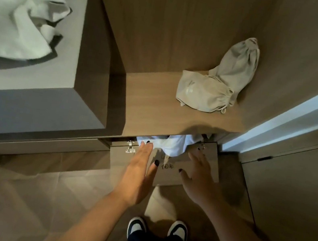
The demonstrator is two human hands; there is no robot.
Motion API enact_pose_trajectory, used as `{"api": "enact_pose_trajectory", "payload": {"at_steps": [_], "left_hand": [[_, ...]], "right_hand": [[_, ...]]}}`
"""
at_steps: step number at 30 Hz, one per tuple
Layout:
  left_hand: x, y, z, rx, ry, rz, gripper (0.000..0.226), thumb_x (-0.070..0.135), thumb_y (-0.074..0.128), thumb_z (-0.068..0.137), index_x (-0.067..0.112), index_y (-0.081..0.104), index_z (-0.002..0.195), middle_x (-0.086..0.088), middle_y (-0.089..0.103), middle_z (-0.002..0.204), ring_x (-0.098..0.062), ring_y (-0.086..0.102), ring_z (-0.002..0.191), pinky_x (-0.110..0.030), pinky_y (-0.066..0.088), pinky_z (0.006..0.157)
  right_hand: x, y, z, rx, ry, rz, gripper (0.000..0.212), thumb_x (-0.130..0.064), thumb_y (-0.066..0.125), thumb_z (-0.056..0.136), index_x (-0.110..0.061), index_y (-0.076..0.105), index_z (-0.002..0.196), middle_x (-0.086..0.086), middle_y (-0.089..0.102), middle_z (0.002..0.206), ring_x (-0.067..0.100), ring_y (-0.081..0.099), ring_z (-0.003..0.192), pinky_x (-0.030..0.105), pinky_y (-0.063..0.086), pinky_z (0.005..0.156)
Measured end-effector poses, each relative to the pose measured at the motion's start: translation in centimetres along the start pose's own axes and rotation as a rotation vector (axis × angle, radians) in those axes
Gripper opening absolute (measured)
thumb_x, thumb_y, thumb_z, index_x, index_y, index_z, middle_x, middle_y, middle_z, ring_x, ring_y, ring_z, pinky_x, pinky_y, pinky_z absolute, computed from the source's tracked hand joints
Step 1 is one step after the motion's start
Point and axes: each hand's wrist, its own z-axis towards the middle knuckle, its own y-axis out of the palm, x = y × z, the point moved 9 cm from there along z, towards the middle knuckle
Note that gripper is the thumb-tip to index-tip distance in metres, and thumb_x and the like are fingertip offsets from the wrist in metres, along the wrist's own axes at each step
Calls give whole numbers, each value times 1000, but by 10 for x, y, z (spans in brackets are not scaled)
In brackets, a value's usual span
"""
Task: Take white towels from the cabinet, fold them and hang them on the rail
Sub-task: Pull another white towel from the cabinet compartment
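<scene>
Below, both arms reach to the low cabinet door [166, 170], dropped open on its hinges [130, 147]. Left hand [136, 171] flat, fingers straight, fingertips touching the white towels [168, 145] bunched in the opening under the shelf [157, 103]. Right hand [198, 180] spread and relaxed over the door, grasping nothing. Grey drawstring bag [212, 87] lies on the shelf.
</scene>
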Motion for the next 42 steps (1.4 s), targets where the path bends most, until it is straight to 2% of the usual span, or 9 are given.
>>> {"api": "enact_pose_trajectory", "payload": {"at_steps": [8, 12, 16, 21, 26, 31, 37, 40, 42], "left_hand": [[-92, 109, 52, -19, 8, 20, 58, 25, 43, 103, 19, 21, 156, 5, 14, 163, 2, 3, 144, -11, 2, 113], [-138, 158, 92, -9, 34, 35, 56, 28, 41, 104, 15, 20, 155, 2, 15, 163, -3, 3, 147, 1, -5, 106], [-168, 193, 125, 50, 78, 70, 57, 28, 38, 104, 13, 18, 155, 0, 2, 165, 1, -13, 144, -7, -9, 111], [-202, 243, 166, 37, 101, 52, 58, 30, 41, 104, 14, 19, 155, 3, 4, 165, -4, -8, 149, -23, 1, 120], [-221, 262, 210, 87, 38, 33, 72, 18, 54, 98, 8, 11, 155, -6, 3, 165, -16, -3, 152, -20, 2, 114], [-228, 286, 258, 30, -6, 45, 68, 21, 55, 98, 8, 19, 154, -9, 19, 160, -22, 14, 149, -30, 17, 118], [-235, 323, 301, -49, -14, 146, 65, 22, 57, 97, 3, 25, 150, -19, 35, 151, -34, 34, 140, -39, 32, 111], [-244, 328, 313, -12, -39, 272, 60, 23, 60, 95, 7, 33, 146, -20, 48, 139, -39, 49, 126, -45, 44, 100], [-243, 322, 314, 43, -46, 377, 43, 24, 59, 95, 8, 48, 133, -19, 60, 122, -40, 57, 112, -42, 47, 84]], "right_hand": [[81, 89, 90, 43, 83, 134, 64, -23, 54, 97, -18, 24, 153, 3, 9, 163, 22, 5, 150, 43, 20, 119], [119, 134, 141, 46, 91, 134, 66, -26, 58, 96, -17, 25, 152, 5, 9, 163, 23, 10, 149, 39, 22, 117], [136, 157, 183, 82, 72, 181, 63, -27, 61, 94, -18, 32, 149, 2, 8, 162, 24, 13, 148, 36, 28, 113], [162, 177, 226, 150, 64, 190, 61, -26, 57, 96, -19, 30, 150, 0, 6, 163, 21, 8, 149, 36, 25, 114], [192, 189, 252, 89, 130, 154, 67, -32, 57, 93, -15, 28, 151, 11, 12, 161, 28, 12, 148, 39, 21, 116], [195, 168, 258, 145, 88, 84, 66, -34, 57, 94, -18, 26, 151, 4, 9, 161, 27, 14, 147, 39, 27, 113], [218, 164, 256, 135, 118, 14, 69, -35, 59, 94, -15, 24, 150, 7, 10, 160, 31, 16, 145, 41, 31, 110], [219, 160, 256, 138, 93, 13, 72, -35, 60, 93, -15, 22, 151, 7, 8, 161, 31, 16, 146, 43, 31, 111], [220, 157, 256, 142, 83, 17, 72, -36, 59, 93, -15, 22, 151, 7, 9, 161, 31, 17, 146, 43, 33, 110]]}}
